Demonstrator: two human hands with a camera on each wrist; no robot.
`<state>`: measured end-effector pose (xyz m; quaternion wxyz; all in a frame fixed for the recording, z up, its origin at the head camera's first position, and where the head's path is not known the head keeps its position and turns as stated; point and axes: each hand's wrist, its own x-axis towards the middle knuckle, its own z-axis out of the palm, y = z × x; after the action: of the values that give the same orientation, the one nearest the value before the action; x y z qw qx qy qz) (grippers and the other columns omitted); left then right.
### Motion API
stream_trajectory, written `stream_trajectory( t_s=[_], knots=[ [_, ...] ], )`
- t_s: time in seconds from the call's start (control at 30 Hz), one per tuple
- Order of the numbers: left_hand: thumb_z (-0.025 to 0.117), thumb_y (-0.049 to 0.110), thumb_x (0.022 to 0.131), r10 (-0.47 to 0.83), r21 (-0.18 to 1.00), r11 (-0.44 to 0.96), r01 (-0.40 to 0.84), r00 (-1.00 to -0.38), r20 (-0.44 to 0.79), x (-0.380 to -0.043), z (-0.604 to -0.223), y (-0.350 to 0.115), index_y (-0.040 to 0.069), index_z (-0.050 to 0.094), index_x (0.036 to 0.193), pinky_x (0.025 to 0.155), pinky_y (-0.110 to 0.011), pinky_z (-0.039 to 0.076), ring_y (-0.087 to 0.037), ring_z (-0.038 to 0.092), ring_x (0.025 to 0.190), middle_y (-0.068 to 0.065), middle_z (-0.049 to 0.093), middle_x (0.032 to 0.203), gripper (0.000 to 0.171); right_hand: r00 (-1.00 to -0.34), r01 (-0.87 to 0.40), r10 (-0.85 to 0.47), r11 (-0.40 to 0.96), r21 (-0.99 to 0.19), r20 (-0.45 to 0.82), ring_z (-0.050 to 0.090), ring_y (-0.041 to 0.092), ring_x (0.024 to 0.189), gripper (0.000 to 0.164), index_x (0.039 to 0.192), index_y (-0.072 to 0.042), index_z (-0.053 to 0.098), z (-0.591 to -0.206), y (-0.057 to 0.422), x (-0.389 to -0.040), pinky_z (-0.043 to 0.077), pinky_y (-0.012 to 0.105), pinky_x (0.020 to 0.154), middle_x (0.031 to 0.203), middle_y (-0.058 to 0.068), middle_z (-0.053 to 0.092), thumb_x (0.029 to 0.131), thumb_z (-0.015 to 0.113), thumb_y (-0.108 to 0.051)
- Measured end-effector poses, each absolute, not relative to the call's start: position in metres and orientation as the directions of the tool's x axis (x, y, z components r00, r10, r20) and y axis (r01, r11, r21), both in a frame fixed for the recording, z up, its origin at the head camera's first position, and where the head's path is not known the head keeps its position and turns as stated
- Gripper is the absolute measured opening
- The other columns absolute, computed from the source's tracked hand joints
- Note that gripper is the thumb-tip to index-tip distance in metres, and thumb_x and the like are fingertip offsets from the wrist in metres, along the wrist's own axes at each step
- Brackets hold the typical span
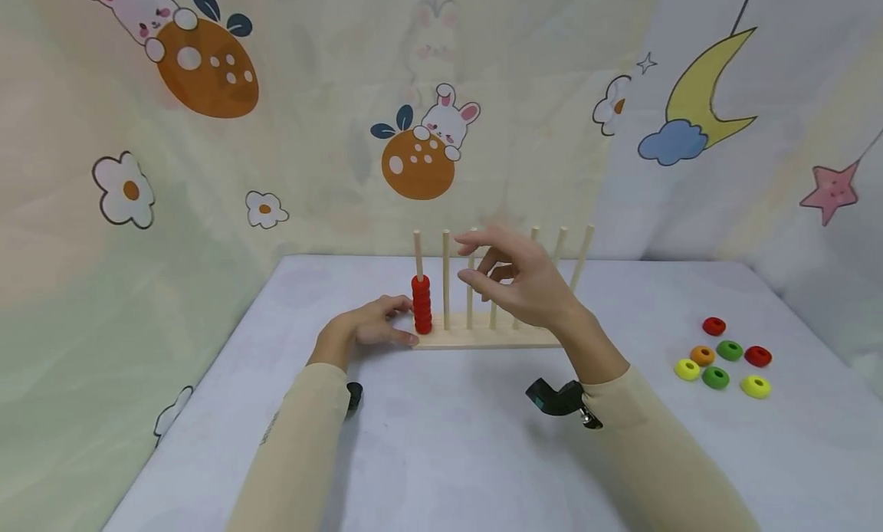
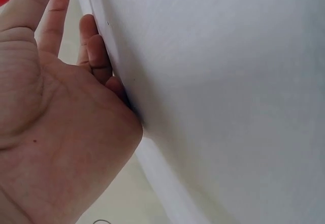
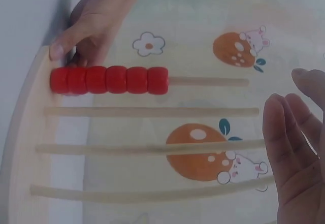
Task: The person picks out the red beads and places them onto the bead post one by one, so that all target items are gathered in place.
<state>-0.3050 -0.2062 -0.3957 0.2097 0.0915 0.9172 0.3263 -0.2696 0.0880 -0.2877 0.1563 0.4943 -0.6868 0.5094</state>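
Note:
A wooden peg rack point(image 1: 476, 338) stands on the table, with a row of upright pegs. Several red beads point(image 1: 421, 306) are stacked on its leftmost peg, and the upper part of that peg shows above them. At the rack's left end my left hand point(image 1: 372, 323) grips the base, thumb at the front corner and fingers round behind; the right wrist view shows the thumb point(image 3: 57, 51) on the wood. My right hand point(image 1: 520, 279) hovers in front of the middle pegs, fingers loosely bent and holding nothing. It hides parts of several pegs.
On the right side of the table lie several loose beads: red point(image 1: 758, 356), green point(image 1: 715, 377), orange point(image 1: 702, 355) and yellow point(image 1: 756, 386). A printed cloth backdrop point(image 1: 331, 156) rises behind the white table point(image 1: 441, 448).

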Motion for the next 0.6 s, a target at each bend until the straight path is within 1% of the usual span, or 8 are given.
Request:
stream_trajectory(
  t_s=[0.13, 0.3, 0.4, 0.5, 0.6],
  knots=[
    [0.083, 0.039, 0.083, 0.3, 0.642, 0.767, 0.028, -0.899, -0.32, -0.304, -0.398, -0.205, 0.031, 0.057, 0.134, 0.118, -0.061, 0.031, -0.03, 0.038, 0.144, -0.006, 0.047, 0.152, 0.057, -0.486, -0.827, -0.522, 0.014, -0.562, 0.702, 0.069, 0.02, 0.07, 0.045, 0.128, -0.002, 0.065, -0.295, 0.102, -0.268, 0.061, 0.033, 0.059, 0.107, 0.013, 0.066, 0.086, 0.076, 0.01],
    [0.083, 0.04, 0.083, 0.303, 0.644, 0.765, 0.022, -0.894, -0.329, -0.304, -0.399, -0.204, 0.03, 0.056, 0.135, 0.117, -0.062, 0.032, -0.031, 0.038, 0.144, -0.006, 0.046, 0.152, 0.06, -0.51, -0.821, -0.519, 0.055, -0.568, 0.687, 0.069, 0.021, 0.07, 0.041, 0.123, -0.006, 0.069, -0.301, 0.12, -0.266, 0.061, 0.03, 0.062, 0.105, 0.005, 0.066, 0.086, 0.076, 0.009],
    [0.083, 0.04, 0.083, 0.304, 0.647, 0.762, 0.019, -0.893, -0.332, -0.303, -0.398, -0.204, 0.03, 0.056, 0.136, 0.118, -0.062, 0.031, -0.032, 0.037, 0.144, -0.006, 0.046, 0.152, 0.06, -0.505, -0.829, -0.51, 0.063, -0.555, 0.696, 0.068, 0.019, 0.068, 0.04, 0.121, -0.007, 0.07, -0.303, 0.13, -0.266, 0.06, 0.028, 0.062, 0.102, 0.003, 0.067, 0.086, 0.076, 0.01],
    [0.083, 0.039, 0.083, 0.305, 0.65, 0.759, 0.019, -0.893, -0.33, -0.303, -0.397, -0.205, 0.03, 0.056, 0.135, 0.118, -0.062, 0.031, -0.032, 0.037, 0.145, -0.006, 0.045, 0.153, 0.059, -0.493, -0.841, -0.503, 0.067, -0.537, 0.71, 0.067, 0.016, 0.066, 0.039, 0.119, -0.004, 0.071, -0.306, 0.14, -0.266, 0.058, 0.026, 0.06, 0.1, 0.006, 0.069, 0.084, 0.075, 0.013],
    [0.083, 0.04, 0.083, 0.308, 0.655, 0.755, 0.016, -0.891, -0.333, -0.305, -0.397, -0.205, 0.03, 0.055, 0.135, 0.117, -0.063, 0.031, -0.032, 0.035, 0.145, -0.005, 0.045, 0.154, 0.06, -0.504, -0.84, -0.499, 0.096, -0.533, 0.705, 0.066, 0.013, 0.067, 0.039, 0.118, -0.005, 0.071, -0.309, 0.151, -0.265, 0.058, 0.024, 0.06, 0.101, 0.007, 0.07, 0.084, 0.076, 0.014]
  ],
)
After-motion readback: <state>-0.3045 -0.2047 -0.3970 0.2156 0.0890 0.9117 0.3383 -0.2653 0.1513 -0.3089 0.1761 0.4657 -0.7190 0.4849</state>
